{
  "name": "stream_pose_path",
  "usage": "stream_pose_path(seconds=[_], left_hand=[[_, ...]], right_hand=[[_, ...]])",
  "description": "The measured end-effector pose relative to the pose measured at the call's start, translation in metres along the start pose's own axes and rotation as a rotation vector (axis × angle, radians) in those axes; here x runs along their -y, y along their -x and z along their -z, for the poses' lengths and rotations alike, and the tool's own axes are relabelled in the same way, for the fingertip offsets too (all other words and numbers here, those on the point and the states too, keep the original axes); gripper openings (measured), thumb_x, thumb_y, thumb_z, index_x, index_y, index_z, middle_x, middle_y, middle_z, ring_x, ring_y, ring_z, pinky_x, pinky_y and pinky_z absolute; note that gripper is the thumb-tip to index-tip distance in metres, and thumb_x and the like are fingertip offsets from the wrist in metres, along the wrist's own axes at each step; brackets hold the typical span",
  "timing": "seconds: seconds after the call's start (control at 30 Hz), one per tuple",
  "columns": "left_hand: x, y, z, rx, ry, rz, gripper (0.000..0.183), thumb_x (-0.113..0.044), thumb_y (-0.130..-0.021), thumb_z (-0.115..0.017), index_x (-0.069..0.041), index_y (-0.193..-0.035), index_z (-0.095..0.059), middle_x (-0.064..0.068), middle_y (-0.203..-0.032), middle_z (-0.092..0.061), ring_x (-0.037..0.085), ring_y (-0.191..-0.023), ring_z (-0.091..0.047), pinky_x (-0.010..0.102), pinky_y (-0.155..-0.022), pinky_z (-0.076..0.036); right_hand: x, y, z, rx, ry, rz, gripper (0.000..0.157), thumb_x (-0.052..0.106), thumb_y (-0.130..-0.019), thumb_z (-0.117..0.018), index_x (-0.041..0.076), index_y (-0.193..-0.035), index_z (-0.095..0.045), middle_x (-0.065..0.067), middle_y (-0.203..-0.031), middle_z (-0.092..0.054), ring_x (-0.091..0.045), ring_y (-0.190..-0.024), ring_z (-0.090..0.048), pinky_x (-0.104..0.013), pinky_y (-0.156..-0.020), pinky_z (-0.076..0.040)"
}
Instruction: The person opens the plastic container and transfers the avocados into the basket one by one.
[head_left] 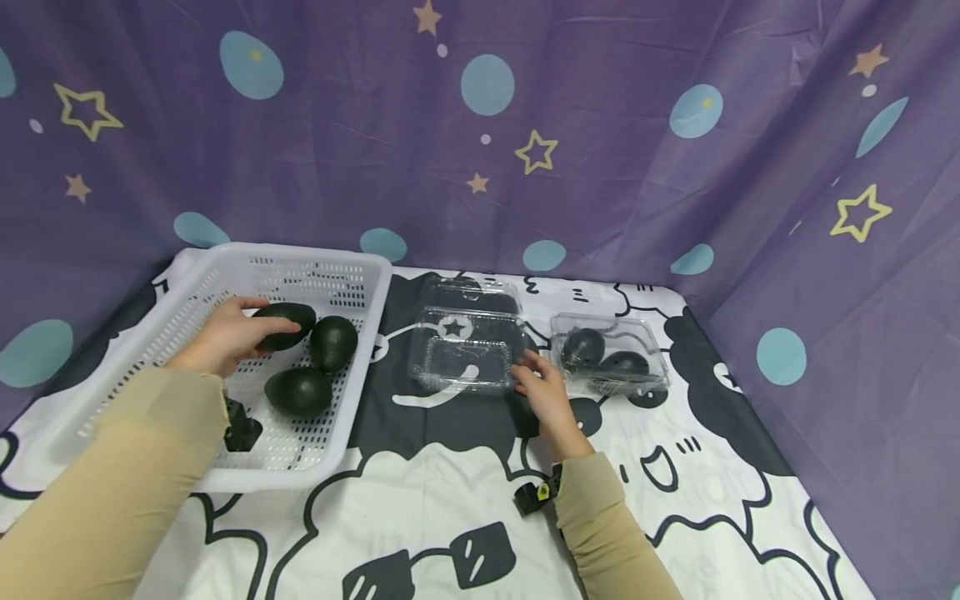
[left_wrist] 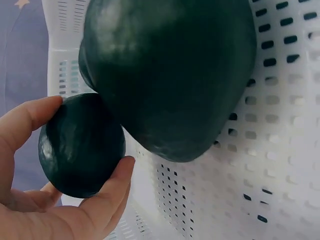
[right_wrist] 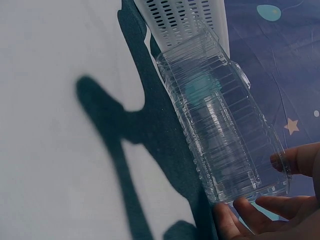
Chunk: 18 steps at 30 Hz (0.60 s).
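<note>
My left hand (head_left: 228,335) grips a dark green avocado (head_left: 291,317) inside the white plastic basket (head_left: 366,375); thumb and fingers lie on opposite sides of it in the left wrist view (left_wrist: 82,145). Two more avocados, one upright-looking (head_left: 333,343) and one nearer (head_left: 300,392), lie beside it. With its thumb at the rim and fingers against the outer wall, my right hand (head_left: 546,392) holds the right edge of a clear plastic clamshell box (head_left: 468,358). The box's lid (head_left: 472,293) stands folded back, and no fruit shows in it.
Right of my right hand sits another clear box (head_left: 651,337) with two avocados in it. A black-and-white cartoon cloth (head_left: 442,492) covers the table. Purple curtains (head_left: 585,108) close off the back and sides.
</note>
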<state>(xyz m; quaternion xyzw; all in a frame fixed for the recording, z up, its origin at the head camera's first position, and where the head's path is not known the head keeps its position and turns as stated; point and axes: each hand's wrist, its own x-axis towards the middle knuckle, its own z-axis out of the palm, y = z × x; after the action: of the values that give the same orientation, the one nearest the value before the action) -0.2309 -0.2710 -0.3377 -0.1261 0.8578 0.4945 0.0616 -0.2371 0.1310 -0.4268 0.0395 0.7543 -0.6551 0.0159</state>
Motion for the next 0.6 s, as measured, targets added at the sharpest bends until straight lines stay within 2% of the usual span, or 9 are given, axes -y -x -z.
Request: stream_pose_path(seconds=[0.1, 0.27, 0.47, 0.6], left_hand=[[0.0021, -0.0009, -0.0004, 0.029, -0.004, 0.027, 0.092, -0.023, -0.092, -0.067, 0.013, -0.153, -0.008, 0.037, -0.157, -0.009, 0.041, -0.130, -0.042, 0.040, -0.090, -0.058], [0.0040, -0.0004, -0.0002, 0.090, -0.030, 0.051, 0.093, -0.022, -0.092, -0.066, 0.016, -0.151, -0.005, 0.040, -0.155, -0.008, 0.045, -0.138, -0.032, 0.050, -0.100, -0.052], [0.0072, -0.0012, -0.0007, 0.122, -0.053, 0.069, 0.093, -0.021, -0.091, -0.066, 0.018, -0.150, -0.005, 0.040, -0.154, -0.010, 0.048, -0.141, -0.026, 0.055, -0.105, -0.047], [0.0094, -0.0016, -0.0023, 0.112, -0.070, 0.083, 0.092, -0.020, -0.091, -0.067, 0.019, -0.149, -0.007, 0.040, -0.152, -0.015, 0.050, -0.140, -0.028, 0.057, -0.105, -0.046]], right_hand=[[0.0002, 0.0002, -0.0003, -0.004, -0.001, -0.001, 0.054, 0.011, -0.097, -0.055, -0.006, -0.147, -0.041, -0.028, -0.142, -0.050, -0.038, -0.122, -0.057, -0.039, -0.098, -0.054], [0.0002, 0.0005, -0.0003, -0.009, 0.003, 0.001, 0.054, 0.011, -0.097, -0.056, -0.005, -0.147, -0.042, -0.027, -0.142, -0.051, -0.035, -0.120, -0.058, -0.035, -0.096, -0.055], [-0.0004, 0.0002, -0.0008, -0.010, -0.007, 0.018, 0.055, 0.011, -0.096, -0.056, -0.007, -0.146, -0.041, -0.029, -0.140, -0.051, -0.034, -0.117, -0.059, -0.035, -0.094, -0.055], [0.0000, 0.0007, -0.0009, -0.010, -0.009, 0.015, 0.056, 0.011, -0.096, -0.056, -0.006, -0.147, -0.040, -0.028, -0.139, -0.052, -0.034, -0.117, -0.059, -0.034, -0.094, -0.055]])
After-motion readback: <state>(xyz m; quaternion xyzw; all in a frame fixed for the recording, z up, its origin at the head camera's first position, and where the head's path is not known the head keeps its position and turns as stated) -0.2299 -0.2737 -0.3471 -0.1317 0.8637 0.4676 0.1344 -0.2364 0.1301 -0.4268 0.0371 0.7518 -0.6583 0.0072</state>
